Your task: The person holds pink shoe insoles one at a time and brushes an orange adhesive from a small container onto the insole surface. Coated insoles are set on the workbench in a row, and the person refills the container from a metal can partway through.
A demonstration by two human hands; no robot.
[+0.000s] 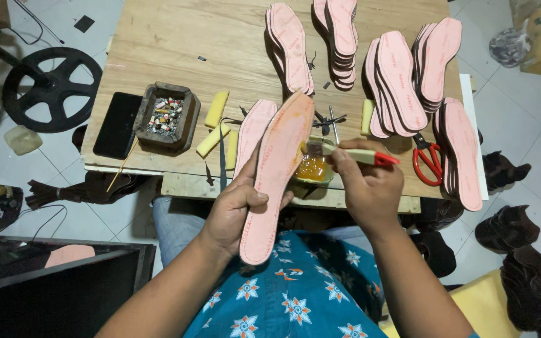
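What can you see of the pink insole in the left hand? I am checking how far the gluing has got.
The pink insole is a flat, foot-shaped board, pale pink with faint red print. It is tilted, toe end up over the wooden table, heel end toward the lap. An orange, glossy film covers its upper edge. The left hand grips its middle, thumb on top. The brush in the right hand nears its right edge.

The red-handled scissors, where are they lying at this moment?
In the head view, the red-handled scissors lie on the right part of the wooden table, near its front edge, between the right hand holding a brush and a stack of pink insoles.
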